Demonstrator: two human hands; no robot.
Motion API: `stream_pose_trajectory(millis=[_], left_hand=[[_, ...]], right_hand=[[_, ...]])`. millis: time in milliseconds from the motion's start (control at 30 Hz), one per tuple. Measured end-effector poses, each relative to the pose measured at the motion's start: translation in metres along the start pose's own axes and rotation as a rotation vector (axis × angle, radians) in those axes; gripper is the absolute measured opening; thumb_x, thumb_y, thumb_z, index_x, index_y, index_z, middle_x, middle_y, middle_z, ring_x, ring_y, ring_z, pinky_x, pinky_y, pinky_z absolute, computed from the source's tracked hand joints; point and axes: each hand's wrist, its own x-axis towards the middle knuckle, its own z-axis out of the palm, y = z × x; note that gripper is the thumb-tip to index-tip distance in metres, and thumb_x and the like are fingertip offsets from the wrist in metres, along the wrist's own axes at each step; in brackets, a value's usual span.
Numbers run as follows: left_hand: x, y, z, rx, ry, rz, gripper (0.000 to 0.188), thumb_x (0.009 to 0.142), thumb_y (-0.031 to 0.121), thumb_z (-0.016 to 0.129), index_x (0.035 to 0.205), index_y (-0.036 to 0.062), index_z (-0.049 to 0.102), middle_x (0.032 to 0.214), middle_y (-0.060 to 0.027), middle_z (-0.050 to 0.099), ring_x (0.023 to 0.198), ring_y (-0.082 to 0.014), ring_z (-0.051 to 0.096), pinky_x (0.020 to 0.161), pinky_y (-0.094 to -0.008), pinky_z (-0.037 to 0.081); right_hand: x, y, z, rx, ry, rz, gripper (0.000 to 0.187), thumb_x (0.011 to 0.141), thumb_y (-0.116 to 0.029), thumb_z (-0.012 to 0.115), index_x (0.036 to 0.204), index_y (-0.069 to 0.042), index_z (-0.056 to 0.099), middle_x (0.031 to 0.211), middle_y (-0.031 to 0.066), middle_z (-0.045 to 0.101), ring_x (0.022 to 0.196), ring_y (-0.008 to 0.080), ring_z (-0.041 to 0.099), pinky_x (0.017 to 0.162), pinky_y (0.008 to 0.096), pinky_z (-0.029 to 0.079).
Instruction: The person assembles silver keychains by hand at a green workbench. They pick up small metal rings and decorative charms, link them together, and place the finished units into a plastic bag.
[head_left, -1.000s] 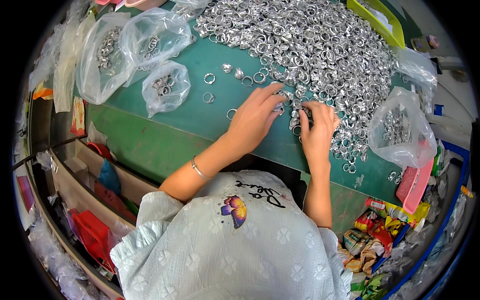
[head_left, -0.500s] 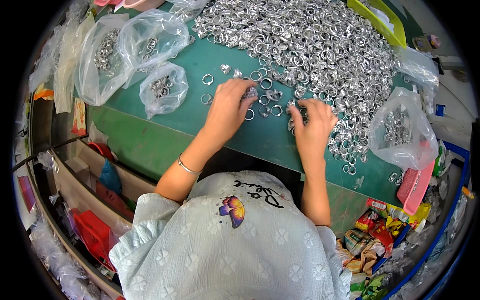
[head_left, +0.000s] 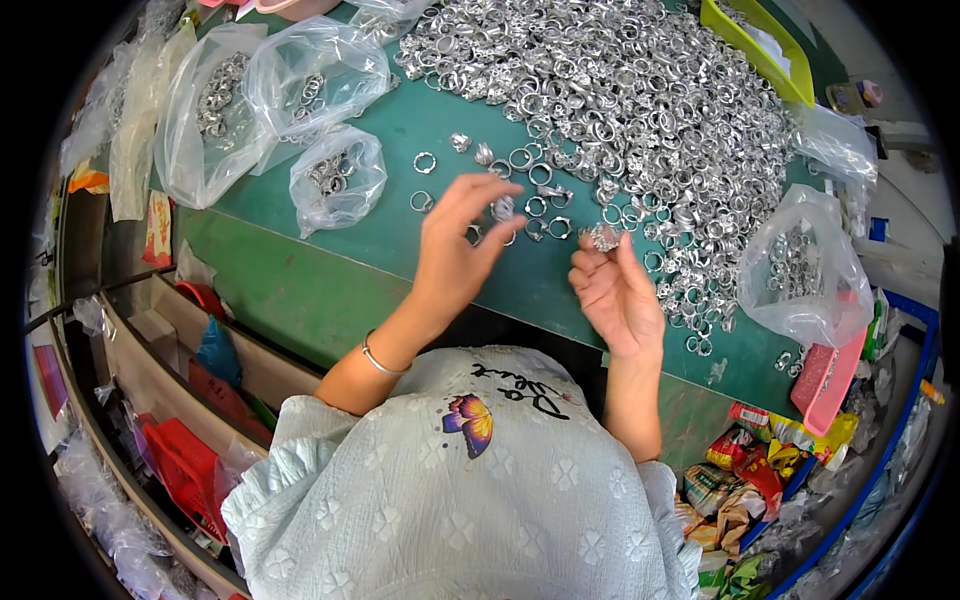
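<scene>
Around the centre of the frame, the right hand [head_left: 622,300] pinched a silver ring [head_left: 604,238]; the left hand [head_left: 453,245] curved about another ring [head_left: 502,208], its grip unclear. Light fingertip pressure seemed best, clear of the upper-right pile [head_left: 640,95].

A lime-green basket [head_left: 797,78] is parked at the upper right, and a pink tray [head_left: 843,378] is tucked by the tabletop's [head_left: 390,150] right edge. Crinkly snack packets [head_left: 760,470] are piled below that, kinda hemmed in by a blue frame [head_left: 912,302]. Over on the left, a blue bag [head_left: 217,353] and a red basket [head_left: 185,470] are stashed in divided drawers [head_left: 268,368].
</scene>
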Motion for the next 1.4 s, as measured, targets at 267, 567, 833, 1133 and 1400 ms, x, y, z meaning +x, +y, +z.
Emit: stream_pose_trajectory(millis=[267, 567, 833, 1133, 1400], left_hand=[[-0.016, 0.015, 0.006, -0.109, -0.195, -0.057, 0.032, 0.070, 0.001, 0.070, 0.102, 0.0035, 0.063, 0.096, -0.0056, 0.056, 0.078, -0.0165, 0.053, 0.068, -0.0264, 0.042], [-0.044, -0.005, 0.027, 0.319, -0.306, 0.126, 0.038, 0.066, 0.011, 0.073, 0.102, 0.0047, 0.060, 0.096, -0.0079, 0.052, 0.084, -0.0256, 0.049, 0.071, -0.0354, 0.039], [0.001, -0.019, -0.015, 0.499, 0.079, 0.072, 0.031, 0.069, 0.004, 0.070, 0.098, 0.0048, 0.058, 0.097, -0.0113, 0.054, 0.091, -0.0297, 0.050, 0.079, -0.0381, 0.039], [0.007, -0.045, -0.015, 0.462, -0.055, 0.071, 0.032, 0.069, 0.003, 0.069, 0.098, 0.0049, 0.056, 0.097, -0.0092, 0.055, 0.091, -0.0281, 0.053, 0.078, -0.0375, 0.040], [0.016, -0.047, -0.011, 0.295, -0.005, 0.080, 0.040, 0.068, 0.002, 0.070, 0.105, 0.0034, 0.055, 0.095, -0.0099, 0.056, 0.084, -0.0260, 0.054, 0.073, -0.0352, 0.043]], right_hand=[[-0.004, 0.019, -0.002, 0.028, 0.028, 0.019, 0.024, 0.093, -0.026, 0.050, 0.094, -0.004, 0.059, 0.093, 0.0081, 0.062, 0.083, 0.0191, 0.057, 0.072, 0.0322, 0.047], [-0.009, 0.005, -0.001, -0.850, 0.159, -0.470, 0.011, 0.086, 0.001, 0.057, 0.096, 0.002, 0.054, 0.091, 0.0095, 0.060, 0.074, 0.0102, 0.057, 0.066, 0.0222, 0.047], [0.003, 0.007, 0.024, -1.664, 0.141, -0.664, 0.017, 0.085, 0.003, 0.053, 0.101, 0.001, 0.058, 0.096, 0.0116, 0.056, 0.072, 0.0179, 0.057, 0.059, 0.0265, 0.046], [0.051, 0.023, 0.039, -1.813, -0.143, -0.683, 0.012, 0.080, -0.002, 0.058, 0.091, 0.003, 0.057, 0.093, 0.0133, 0.049, 0.077, 0.0250, 0.051, 0.068, 0.0333, 0.044], [0.038, 0.006, 0.034, -0.103, -0.049, -0.027, 0.021, 0.091, -0.019, 0.051, 0.075, -0.005, 0.049, 0.085, 0.0119, 0.057, 0.067, 0.0141, 0.049, 0.052, 0.0252, 0.037]])
